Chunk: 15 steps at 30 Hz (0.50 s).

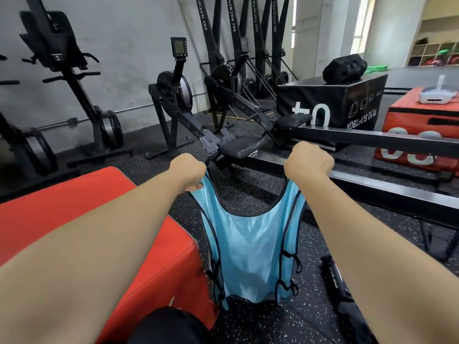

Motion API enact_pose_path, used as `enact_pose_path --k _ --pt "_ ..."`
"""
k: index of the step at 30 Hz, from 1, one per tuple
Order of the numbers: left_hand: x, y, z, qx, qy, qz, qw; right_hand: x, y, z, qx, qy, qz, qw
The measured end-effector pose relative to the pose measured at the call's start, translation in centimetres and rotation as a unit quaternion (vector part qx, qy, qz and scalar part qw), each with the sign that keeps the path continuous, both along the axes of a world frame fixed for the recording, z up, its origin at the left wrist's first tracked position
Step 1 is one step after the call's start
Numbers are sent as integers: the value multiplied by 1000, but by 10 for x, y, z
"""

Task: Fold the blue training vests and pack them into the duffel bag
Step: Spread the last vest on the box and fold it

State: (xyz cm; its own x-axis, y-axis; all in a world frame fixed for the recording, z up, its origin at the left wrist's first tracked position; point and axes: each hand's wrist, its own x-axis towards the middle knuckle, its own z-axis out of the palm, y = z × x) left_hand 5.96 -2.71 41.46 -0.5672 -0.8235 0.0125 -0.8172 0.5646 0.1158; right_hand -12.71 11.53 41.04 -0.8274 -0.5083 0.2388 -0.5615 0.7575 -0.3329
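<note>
A light blue mesh training vest [248, 249] with black trim hangs in the air in front of me, held up by its two shoulder straps. My left hand [189, 172] grips the left strap and my right hand [308, 161] grips the right strap, arms stretched forward. The vest hangs full length, its hem just above the speckled floor. A black bag-like thing [344, 68] lies on the black soft box at the back right; I cannot tell whether it is the duffel bag.
A red soft box [82, 214] stands at my left. A rowing machine rail [372, 184] crosses behind the vest. A black soft box [332, 103] and a red one [419, 130] stand at the right. A black bottle pouch [335, 276] lies on the floor.
</note>
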Motion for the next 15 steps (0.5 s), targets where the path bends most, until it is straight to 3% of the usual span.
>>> enact_pose_path --k 2,4,11,15 --pt "-9 -6 -6 47 111 0 993 0 0 3 4 9 -6 1000" --pt "-16 -9 -5 25 159 -26 987 -2 -1 5 9 20 -8 1000" --pt "-23 -22 -10 0 188 -72 979 -16 -3 2 47 45 10 998" --pt "-27 -35 -12 34 227 -72 971 -28 -9 1 -1 38 26 999"
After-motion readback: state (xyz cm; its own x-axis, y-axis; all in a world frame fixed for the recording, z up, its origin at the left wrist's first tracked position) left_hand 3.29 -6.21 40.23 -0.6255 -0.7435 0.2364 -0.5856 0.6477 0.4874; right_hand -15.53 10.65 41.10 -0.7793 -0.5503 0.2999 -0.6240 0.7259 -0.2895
